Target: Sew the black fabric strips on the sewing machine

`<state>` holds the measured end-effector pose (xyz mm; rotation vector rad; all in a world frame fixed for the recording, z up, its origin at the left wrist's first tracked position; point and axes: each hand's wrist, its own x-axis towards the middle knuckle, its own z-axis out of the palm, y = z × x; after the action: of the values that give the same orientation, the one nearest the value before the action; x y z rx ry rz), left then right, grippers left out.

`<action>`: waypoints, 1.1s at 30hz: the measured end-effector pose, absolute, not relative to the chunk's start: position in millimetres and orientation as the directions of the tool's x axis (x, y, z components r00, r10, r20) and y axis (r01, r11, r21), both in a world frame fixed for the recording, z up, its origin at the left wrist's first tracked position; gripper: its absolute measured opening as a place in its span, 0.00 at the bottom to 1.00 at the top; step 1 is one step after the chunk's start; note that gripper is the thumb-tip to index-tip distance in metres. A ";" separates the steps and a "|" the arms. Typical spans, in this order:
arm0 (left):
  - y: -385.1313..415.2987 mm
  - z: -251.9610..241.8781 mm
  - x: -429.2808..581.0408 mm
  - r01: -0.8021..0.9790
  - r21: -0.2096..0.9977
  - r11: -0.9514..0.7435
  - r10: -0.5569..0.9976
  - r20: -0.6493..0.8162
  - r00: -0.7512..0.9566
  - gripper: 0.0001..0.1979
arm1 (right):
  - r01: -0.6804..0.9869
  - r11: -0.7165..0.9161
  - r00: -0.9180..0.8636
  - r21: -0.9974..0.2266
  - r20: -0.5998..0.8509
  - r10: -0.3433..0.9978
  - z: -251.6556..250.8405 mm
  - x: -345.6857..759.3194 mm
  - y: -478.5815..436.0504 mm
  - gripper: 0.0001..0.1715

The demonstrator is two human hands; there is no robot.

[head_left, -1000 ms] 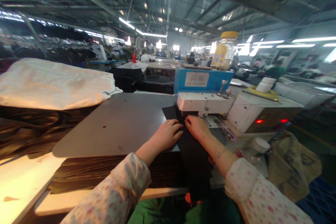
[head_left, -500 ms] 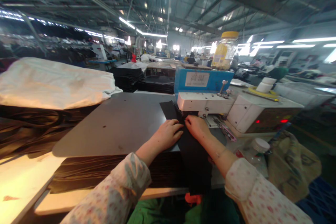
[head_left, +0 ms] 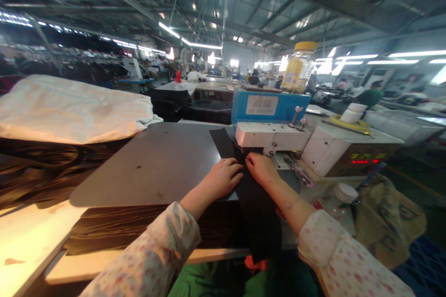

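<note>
A long black piece of fabric (head_left: 259,216) runs from under the sewing machine's white head (head_left: 272,135) toward me, over the table edge. Its far end lies on the grey metal plate (head_left: 167,162). My left hand (head_left: 225,176) is at the fabric's left edge, fingers together and curled down onto it. Close by the machine's stitching area, my right hand (head_left: 261,167) pinches the fabric's right side. The needle is hidden behind the head and my fingers. Scissors with pink handles (head_left: 302,175) lie just right of my right hand.
Dark cloth stacks (head_left: 114,229) lie under the plate and at the left, beneath white cloth (head_left: 69,109). A blue cover (head_left: 296,104) carries a yellow-lidded jar (head_left: 299,69). The control box (head_left: 351,148), another jar (head_left: 341,197) and a sack (head_left: 390,220) are at the right.
The fabric's far end has slid slightly away from me and left. More lit digits show on the control box display. Both hands are in nearly the same place.
</note>
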<state>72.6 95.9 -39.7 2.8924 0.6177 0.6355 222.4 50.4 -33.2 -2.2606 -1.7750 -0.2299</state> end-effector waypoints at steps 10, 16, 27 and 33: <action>97.2 -40.9 72.6 0.360 0.185 -0.914 0.404 0.379 0.832 0.15 | 0.972 -0.212 0.232 -0.098 0.290 0.928 -35.8 223.9 52.1 0.13; 97.5 -39.9 72.3 0.364 0.189 -0.912 0.409 0.370 0.834 0.15 | 0.973 -0.214 0.230 -0.085 0.289 0.929 -35.9 223.8 52.3 0.14; 97.2 -40.3 73.0 0.357 0.194 -0.914 0.405 0.371 0.836 0.15 | 0.973 -0.216 0.229 -0.077 0.271 0.935 -34.7 223.6 52.2 0.14; 96.5 -38.9 72.6 0.368 0.194 -0.909 0.415 0.357 0.837 0.16 | 0.974 -0.214 0.226 -0.073 0.290 0.930 -35.6 223.9 51.9 0.13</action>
<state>72.6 96.5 -38.9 2.8971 0.6203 0.6037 223.9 51.9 -35.6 -2.2602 -1.7982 -0.2683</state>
